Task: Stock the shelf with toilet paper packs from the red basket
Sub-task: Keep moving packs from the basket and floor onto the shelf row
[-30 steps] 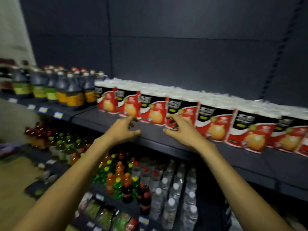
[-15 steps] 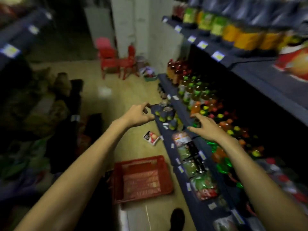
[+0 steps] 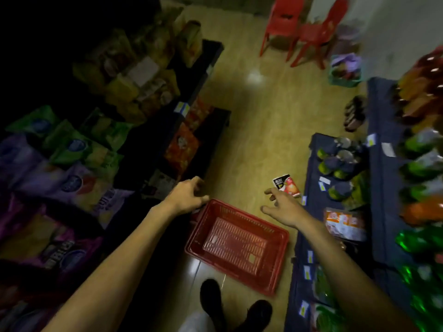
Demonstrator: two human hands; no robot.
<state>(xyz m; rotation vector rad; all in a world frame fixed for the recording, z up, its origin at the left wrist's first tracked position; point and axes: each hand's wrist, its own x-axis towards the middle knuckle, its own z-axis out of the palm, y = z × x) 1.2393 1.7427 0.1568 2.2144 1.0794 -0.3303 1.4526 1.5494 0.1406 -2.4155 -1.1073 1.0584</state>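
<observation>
The red basket (image 3: pixel 275 267) sits on the floor just ahead of my feet, with nothing visible inside it. One toilet paper pack (image 3: pixel 286 185), red, white and black, lies on the floor beyond the basket's far right corner, close to the blue shelf base. My left hand (image 3: pixel 189 197) hovers above the basket's far left corner, fingers loosely curled and holding nothing. My right hand (image 3: pixel 282 207) is spread with straight fingers just short of the loose pack, not touching it. The shelf of stocked packs is out of view.
Blue shelving (image 3: pixel 381 212) with bottles and packets runs down the right. Dark shelves of snack bags (image 3: pixel 72 152) line the left. Two red chairs (image 3: pixel 302 27) and a green basket (image 3: pixel 345 75) stand at the aisle's far end. My shoes (image 3: pixel 211 298) are at the bottom.
My view swung from the stocked shelf down to the aisle floor. Both hands left the shelf and dropped toward the red basket and the loose pack.
</observation>
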